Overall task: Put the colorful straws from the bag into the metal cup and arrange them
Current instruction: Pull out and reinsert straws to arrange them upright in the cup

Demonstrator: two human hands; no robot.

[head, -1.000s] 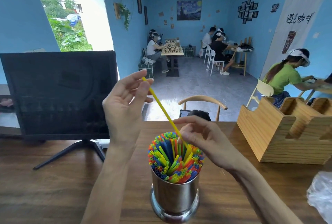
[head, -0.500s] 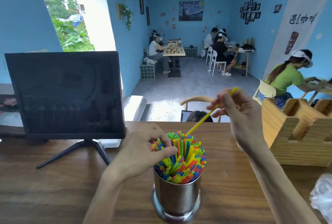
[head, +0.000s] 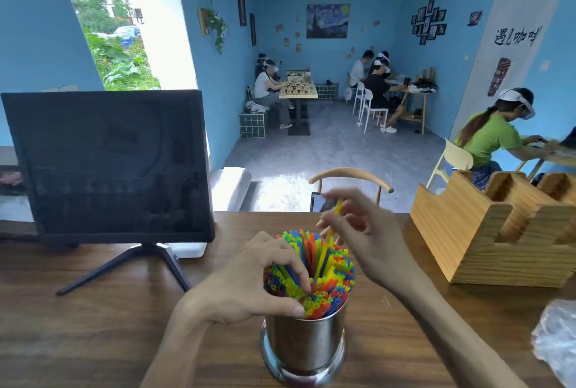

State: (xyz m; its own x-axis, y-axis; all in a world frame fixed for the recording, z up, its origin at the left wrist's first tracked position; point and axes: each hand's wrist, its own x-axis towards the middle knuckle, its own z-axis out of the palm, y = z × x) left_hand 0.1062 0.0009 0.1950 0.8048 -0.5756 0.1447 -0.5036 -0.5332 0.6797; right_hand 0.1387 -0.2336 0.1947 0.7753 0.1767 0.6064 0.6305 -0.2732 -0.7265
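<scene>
Both forearms reach forward from the bottom edge. The left hand [head: 249, 281] is turned palm down, its fingers curled – thumb and fingertips press on the straws [head: 324, 275]. The right hand [head: 364, 238] is raised a little higher, blurred, and pinches one yellow straw [head: 330, 235] between thumb and fingers.

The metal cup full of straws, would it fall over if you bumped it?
Probably not easily: the metal cup stands on a wider base. Packed straws rising above its rim may make it a bit top-heavy. The left hand on the bundle likely steadies it.
</scene>
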